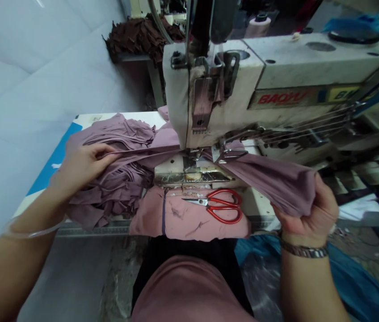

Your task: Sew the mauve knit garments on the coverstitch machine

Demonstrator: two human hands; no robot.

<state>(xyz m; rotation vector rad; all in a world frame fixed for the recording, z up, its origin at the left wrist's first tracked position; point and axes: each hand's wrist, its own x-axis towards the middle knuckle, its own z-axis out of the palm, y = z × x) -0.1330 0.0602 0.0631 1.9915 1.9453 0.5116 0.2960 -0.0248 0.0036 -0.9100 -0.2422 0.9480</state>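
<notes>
Mauve knit strip [270, 185]: stretching across the needle plate [189, 174] beneath the sewing machine head [216, 107], apparently being kept under tension between both hands
Left hand [80, 167]: fingers [107, 152] closing narrowly on the strip's near end, above the cut mauve pile [115, 134]
Right hand [306, 214]: fingers [323, 197] curling around the strip's bunched far end
Bench [119, 118]: carrying red-handled scissors [225, 205] on folded pink cloth [152, 214], seemingly placed within easy reach
Room: brown fabric heap [139, 38] sitting behind the bench, beside a pale padded wall [31, 76]

Cloth [266, 183] matt knit; scissor handles [225, 205] glossy plastic, blades [194, 201] steel; sewing machine [296, 67] scuffed metal.
</notes>
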